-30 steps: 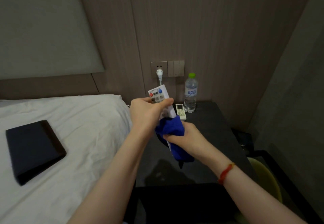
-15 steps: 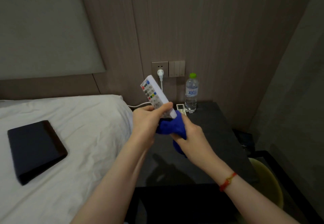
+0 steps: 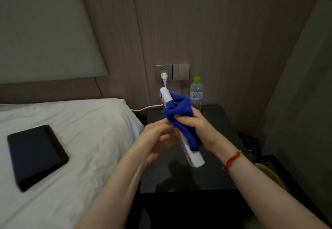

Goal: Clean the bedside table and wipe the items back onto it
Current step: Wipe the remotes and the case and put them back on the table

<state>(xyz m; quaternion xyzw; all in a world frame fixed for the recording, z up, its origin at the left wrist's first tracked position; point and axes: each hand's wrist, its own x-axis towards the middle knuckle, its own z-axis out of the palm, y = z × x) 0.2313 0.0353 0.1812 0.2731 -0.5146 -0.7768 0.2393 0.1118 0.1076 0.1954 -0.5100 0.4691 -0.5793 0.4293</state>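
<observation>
A long white remote control (image 3: pixel 193 157) is held in the air above the dark bedside table (image 3: pixel 206 175), tilted with its top end toward the wall. My left hand (image 3: pixel 158 139) grips its middle from the left. My right hand (image 3: pixel 192 123) holds a blue cloth (image 3: pixel 179 110) wrapped over the upper part of the remote. A water bottle (image 3: pixel 196 92) with a green cap stands at the back of the table. The small white remote seen earlier on the table is hidden behind my hands.
A bed with a white sheet (image 3: pixel 80 139) lies to the left, a black flat case (image 3: pixel 36 155) on it. A white plug (image 3: pixel 163 77) sits in the wall socket, its cable running behind the bed. A yellow-green bin (image 3: pixel 269 173) stands at the right of the table.
The remote has been turned so its button face points away, and it now sits lower in my left hand. The blue cloth has moved up over the remote's upper part.
</observation>
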